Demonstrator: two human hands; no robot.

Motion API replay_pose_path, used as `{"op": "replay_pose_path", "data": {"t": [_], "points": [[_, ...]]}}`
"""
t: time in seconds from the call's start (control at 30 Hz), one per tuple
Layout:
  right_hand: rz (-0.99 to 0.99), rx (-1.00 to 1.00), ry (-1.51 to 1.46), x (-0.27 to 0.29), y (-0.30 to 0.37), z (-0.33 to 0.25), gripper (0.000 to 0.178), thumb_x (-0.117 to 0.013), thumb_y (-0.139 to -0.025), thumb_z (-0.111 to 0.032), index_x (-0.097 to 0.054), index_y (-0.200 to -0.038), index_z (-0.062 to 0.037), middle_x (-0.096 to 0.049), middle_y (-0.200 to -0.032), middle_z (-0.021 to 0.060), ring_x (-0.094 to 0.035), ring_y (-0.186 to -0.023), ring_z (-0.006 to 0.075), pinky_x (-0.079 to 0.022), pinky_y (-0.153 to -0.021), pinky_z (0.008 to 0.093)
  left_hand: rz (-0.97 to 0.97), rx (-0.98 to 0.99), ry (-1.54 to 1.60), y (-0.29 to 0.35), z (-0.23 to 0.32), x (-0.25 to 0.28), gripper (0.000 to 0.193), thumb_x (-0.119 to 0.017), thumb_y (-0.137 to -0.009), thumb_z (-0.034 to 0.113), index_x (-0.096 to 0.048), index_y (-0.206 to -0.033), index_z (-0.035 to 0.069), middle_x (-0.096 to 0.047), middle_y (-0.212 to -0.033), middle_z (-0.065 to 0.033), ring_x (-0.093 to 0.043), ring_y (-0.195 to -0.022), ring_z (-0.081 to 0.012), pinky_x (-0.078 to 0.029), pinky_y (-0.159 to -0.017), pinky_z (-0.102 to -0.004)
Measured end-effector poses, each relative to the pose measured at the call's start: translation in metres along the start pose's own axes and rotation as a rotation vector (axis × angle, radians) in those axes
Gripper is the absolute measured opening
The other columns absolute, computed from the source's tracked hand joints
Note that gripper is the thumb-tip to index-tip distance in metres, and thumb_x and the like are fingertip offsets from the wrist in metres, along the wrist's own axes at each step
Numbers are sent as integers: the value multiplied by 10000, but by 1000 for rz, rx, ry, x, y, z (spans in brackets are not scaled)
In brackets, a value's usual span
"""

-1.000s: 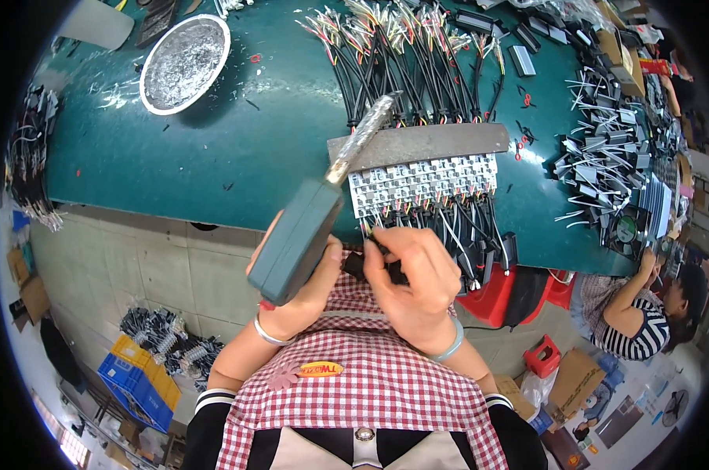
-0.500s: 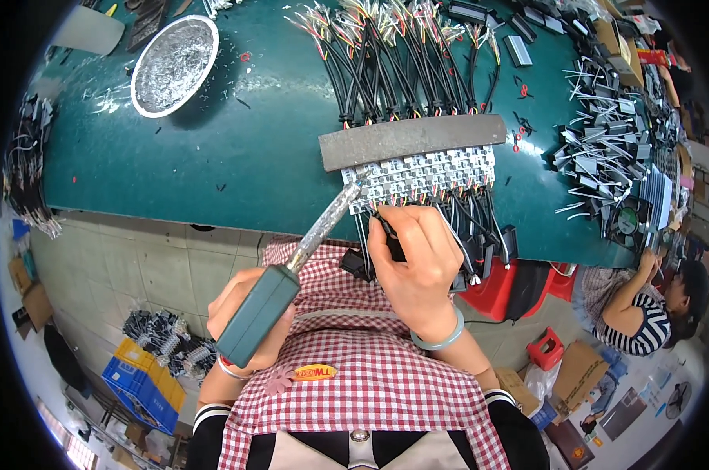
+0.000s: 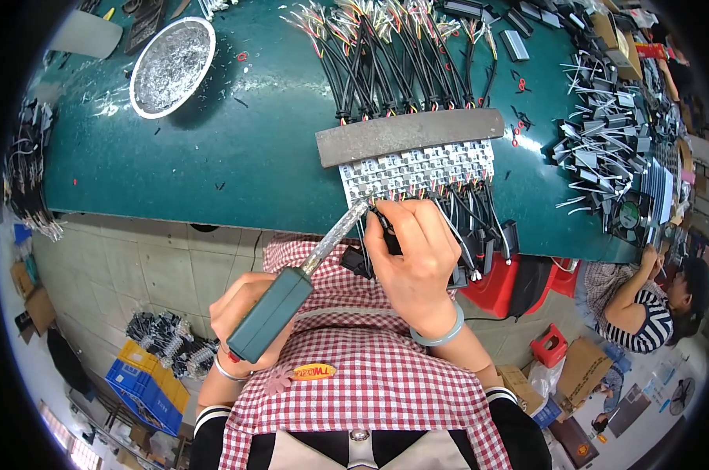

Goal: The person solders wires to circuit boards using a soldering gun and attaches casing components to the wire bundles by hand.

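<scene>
My left hand is wrapped around the dark green handle of a soldering iron. Its silvery, foil-like barrel slants up to the right, and the tip meets the near left edge of a panel of small white circuit boards. Beside that tip, the thumb and fingers of my right hand pinch a black cable whose thin wire ends lie against the board edge. A grey bar rests across the panel's far part. The exact contact of tip and wires is too small to make out.
Black cables with stripped ends fan out beyond the bar. A white-rimmed bowl of silvery scraps stands at far left. Cased parts with white leads are heaped at right, near a seated co-worker. Blue and yellow crates stand lower left.
The soldering iron's tip has moved down and slightly right, from over the panel's left side to its near edge beside my right fingers. My right hand keeps its pinch, barely shifted.
</scene>
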State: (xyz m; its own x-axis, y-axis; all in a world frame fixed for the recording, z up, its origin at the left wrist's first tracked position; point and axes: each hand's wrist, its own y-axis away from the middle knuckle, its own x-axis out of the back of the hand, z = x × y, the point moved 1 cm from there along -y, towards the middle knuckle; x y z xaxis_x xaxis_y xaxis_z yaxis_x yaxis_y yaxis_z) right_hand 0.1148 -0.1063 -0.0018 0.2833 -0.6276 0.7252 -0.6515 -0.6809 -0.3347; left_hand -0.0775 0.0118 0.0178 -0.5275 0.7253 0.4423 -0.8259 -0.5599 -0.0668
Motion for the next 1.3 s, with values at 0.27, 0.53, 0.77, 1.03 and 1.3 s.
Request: {"op": "replay_pose_path", "data": {"t": [0.27,0.53,0.77,1.03,1.3], "points": [[-5,-6,-5,0,0,0,240,-775,-713,48,-689,-927,-19,-622,-829,97,-634,-699,257,-512,-601,359,-1,-7,-17,0,-2,-2,199,-711,-690,-16,-662,-874,-73,-641,-818,-166,-648,-691,-302,-498,-596,-344],[-1,-6,-11,-1,1,0,244,-777,-708,47,-686,-925,-19,-619,-828,101,-638,-703,263,-514,-602,363,-3,-57,-22,1,-4,0,179,-707,-669,-23,-649,-832,-67,-618,-778,-160,-631,-668,-306,-482,-566,-354],[-5,15,9,-2,1,1,238,-773,-716,21,-657,-920,-18,-586,-840,95,-618,-724,266,-504,-588,359,36,-97,-23,4,-3,5,200,-717,-670,4,-650,-848,-57,-619,-775,-145,-607,-646,-268,-457,-562,-343],[-39,-124,-106,-1,1,6,194,-764,-734,10,-663,-897,-17,-584,-797,91,-614,-669,267,-494,-566,369,54,-67,-33,3,-3,2,218,-732,-694,51,-658,-868,-58,-635,-805,-150,-610,-669,-263,-473,-600,-339],[-143,-214,-240,7,-9,9,136,-742,-791,14,-656,-897,12,-590,-781,93,-614,-627,199,-494,-552,322,55,-29,-47,4,-3,2,236,-737,-715,103,-661,-873,-54,-637,-817,-149,-611,-676,-261,-475,-618,-338]]}}
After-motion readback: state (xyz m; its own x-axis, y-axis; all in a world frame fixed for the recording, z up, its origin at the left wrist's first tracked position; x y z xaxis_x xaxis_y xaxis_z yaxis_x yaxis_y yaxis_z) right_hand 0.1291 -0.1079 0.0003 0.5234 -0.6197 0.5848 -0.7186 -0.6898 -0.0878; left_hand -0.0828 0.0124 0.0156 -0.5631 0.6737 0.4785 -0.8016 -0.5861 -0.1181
